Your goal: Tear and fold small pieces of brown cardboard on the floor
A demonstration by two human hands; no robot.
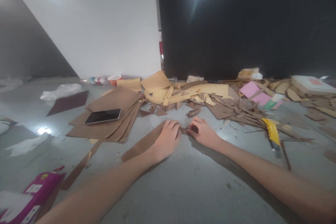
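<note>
A brown paper strip lies slantwise on the grey table in front of the person, its near end at lower left and its far end running under the left hand. It looks flat, matt and plain, with straight long edges. In the gap between the hands shows a small, dark, crumpled-looking brown bit; whether it belongs to the strip is hidden by the fingers. The left hand lies over the strip, fingers close together and bent down at the tips; whether they grip or only press, I cannot tell. The right hand is curled, thumb and forefinger nearly together, pinching the outer end of that bit. Just beyond the hands lies a twisted brown scrap, and behind it a spread of yellow and brown offcuts. To the left, a phone rests on a stack of brown sheets. To the right, near more brown strips, lies a yellow-handled cutter.
</note>
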